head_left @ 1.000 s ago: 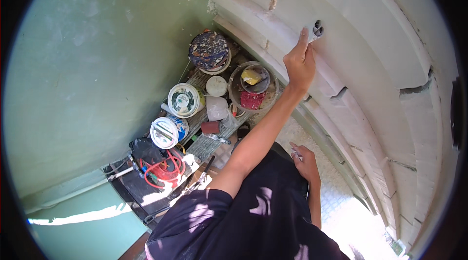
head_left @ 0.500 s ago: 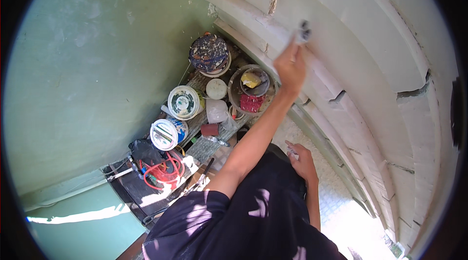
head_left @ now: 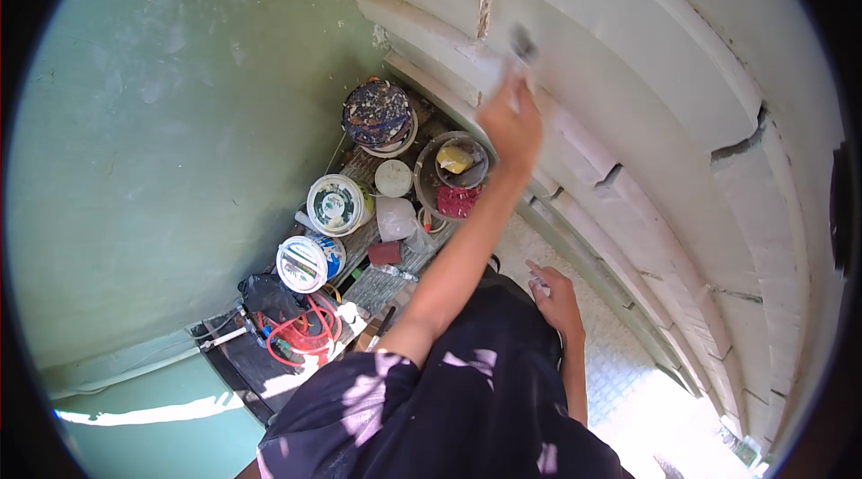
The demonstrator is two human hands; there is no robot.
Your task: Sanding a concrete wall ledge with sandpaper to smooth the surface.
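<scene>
Left wall [head_left: 162,138] soft green, smudged chalky white. Curved mouldings [head_left: 646,111] creamy off-white, broken by dark grey crack [head_left: 738,148]. Held roll [head_left: 523,46] blurred, dark grey above whitish. Tabletop [head_left: 366,286] weathered grey. Round lid [head_left: 375,111] near-black, speckled cream all over. Bucket lid [head_left: 336,204] white, dark green print. Neighbouring tub [head_left: 332,256] blue and white. Grey basin [head_left: 427,196]; yellow lump [head_left: 454,159], crimson piece [head_left: 458,202] inside. Brick-red block [head_left: 385,253]. Bright red hose [head_left: 292,335], black bag [head_left: 269,295]. Shirt [head_left: 449,398] blackish, dappled with pale lilac sun patches.
</scene>
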